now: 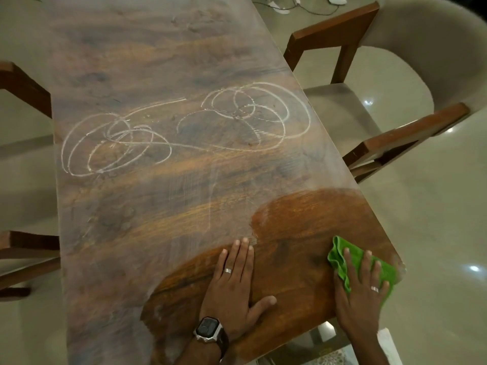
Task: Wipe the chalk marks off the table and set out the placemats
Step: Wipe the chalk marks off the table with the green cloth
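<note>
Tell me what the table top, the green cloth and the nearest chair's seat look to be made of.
Table top: wood or wood-look veneer, visible grain, glossy where wiped, hazy elsewhere. Green cloth: soft fabric, probably microfibre, bunching in folds under the right hand. Chair seat: pale smooth upholstery, perhaps leatherette; arms brown wood.

Around you: glossy pale tile floor (434, 206), bright ceiling-light reflections scattered on it at right. Cream upholstered armchair (421, 48) with brown wooden arms on right side, seat tucked close against long wooden tabletop (158, 206). Wooden arms of two more chairs (23, 88) poke in at left edge, one farther, one nearer. White cables and plugs (284, 6) lie on floor at far end. Lighting dim, warm, indoor.
</note>
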